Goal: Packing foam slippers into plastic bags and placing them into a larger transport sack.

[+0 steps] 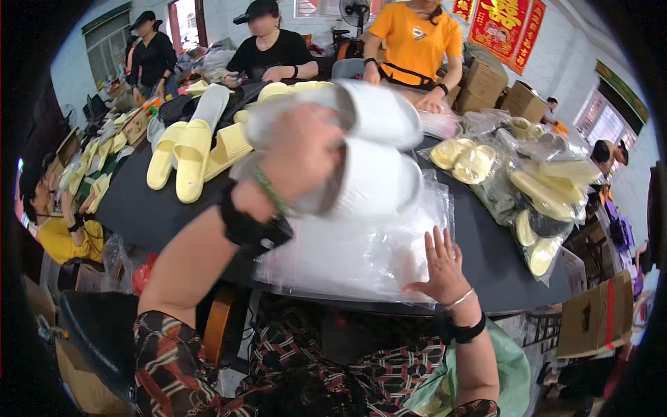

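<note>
My left hand (299,156) is closed around a pair of white slippers (379,177), raised over the middle of the black table; hand and slippers are partly smeared by motion. Below them a stack of clear plastic bags (340,257) lies at the table's near edge. My right hand (443,267) is spread wide at the right edge of the bags, palm up or outward, with nothing in it. Pale yellow slippers (191,156) and a grey slipper (210,108) lie loose to the left.
Bagged yellow slippers (545,191) pile up on the right of the black table (497,264). Across it, a person in orange (417,42) and a person in black (267,52) work. Another person in yellow (62,236) sits at left. A cardboard box (596,316) stands at lower right.
</note>
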`<state>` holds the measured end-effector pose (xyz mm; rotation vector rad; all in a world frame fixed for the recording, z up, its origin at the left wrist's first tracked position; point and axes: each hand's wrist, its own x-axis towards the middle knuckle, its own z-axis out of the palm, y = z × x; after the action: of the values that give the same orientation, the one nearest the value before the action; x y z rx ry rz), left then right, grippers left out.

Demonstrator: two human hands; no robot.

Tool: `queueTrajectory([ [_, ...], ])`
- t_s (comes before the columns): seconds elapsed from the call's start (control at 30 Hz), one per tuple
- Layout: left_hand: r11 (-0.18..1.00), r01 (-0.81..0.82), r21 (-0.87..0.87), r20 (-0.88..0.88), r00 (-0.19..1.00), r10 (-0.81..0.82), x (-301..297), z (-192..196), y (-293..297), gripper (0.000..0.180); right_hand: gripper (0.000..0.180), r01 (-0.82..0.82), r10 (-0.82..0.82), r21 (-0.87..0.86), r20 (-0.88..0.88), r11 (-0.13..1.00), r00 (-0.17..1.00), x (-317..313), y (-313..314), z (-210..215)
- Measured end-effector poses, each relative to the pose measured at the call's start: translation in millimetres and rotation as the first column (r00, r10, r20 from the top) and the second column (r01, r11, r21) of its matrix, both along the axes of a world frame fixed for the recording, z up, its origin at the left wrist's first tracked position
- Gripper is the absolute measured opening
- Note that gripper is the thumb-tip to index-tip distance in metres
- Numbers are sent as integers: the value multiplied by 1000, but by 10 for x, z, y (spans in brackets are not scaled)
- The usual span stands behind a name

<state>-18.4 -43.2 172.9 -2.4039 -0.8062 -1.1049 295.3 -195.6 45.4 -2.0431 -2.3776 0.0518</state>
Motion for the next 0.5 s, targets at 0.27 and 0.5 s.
queueTrajectory([
  [0.27,883,-6,-468,39,999,27,1457,-1842,-209,14,95,-23,51,90,-319,996,946,79,-183,-705],
  [0.5,820,-84,-566,-36,996,77,1331,-1929,-132,15,111,42,-48,-33,-211,999,976,143,-176,-747],
])
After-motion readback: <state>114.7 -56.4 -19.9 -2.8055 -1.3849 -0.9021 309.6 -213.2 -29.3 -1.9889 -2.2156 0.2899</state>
